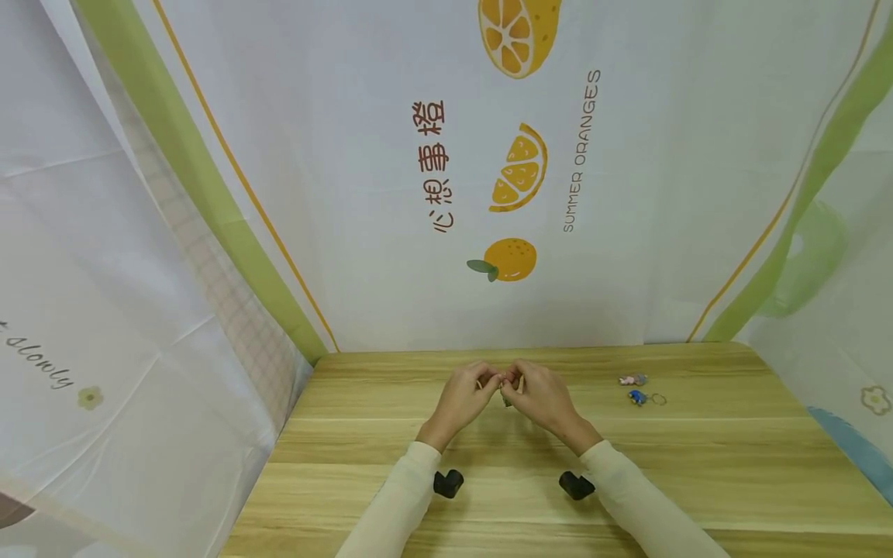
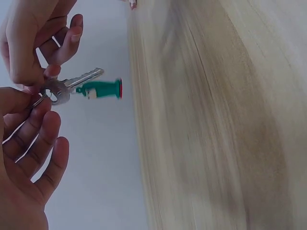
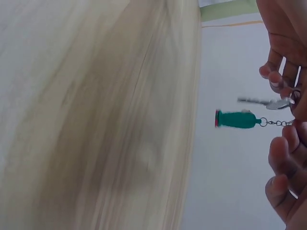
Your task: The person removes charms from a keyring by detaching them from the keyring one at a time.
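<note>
Both hands met above the middle of the wooden surface (image 1: 488, 457), fingertips nearly touching. Between them hung a silver key (image 2: 72, 82) on a ring, with a small green charm (image 2: 103, 89) dangling from a short chain beside it.

The left hand (image 1: 463, 397) pinched the ring end of the key, thumb and forefinger closed on it, while its other fingers (image 2: 45, 143) lay loosely spread below. The right hand (image 1: 540, 395) also pinched at the key's head from the opposite side; its remaining fingers were curled and slightly apart. Both wrists were raised off the surface, forearms in pale sleeves angling inward from the near edge.

The hold looked slight — only fingertips on thin metal. If either pinch slackened while the ring was being worked, the key would likely slip and drop onto the surface, taking the charm with it. The ring itself is too small to make out clearly, so whether it was pried open I cannot tell; a sprung ring could snap shut on a fingertip or let the key slide off unplanned.

Well to the right lay two more small charms — a pink one (image 1: 632, 380) and a blue one (image 1: 637, 397) with a loose ring (image 1: 658, 399) just beside it.
</note>
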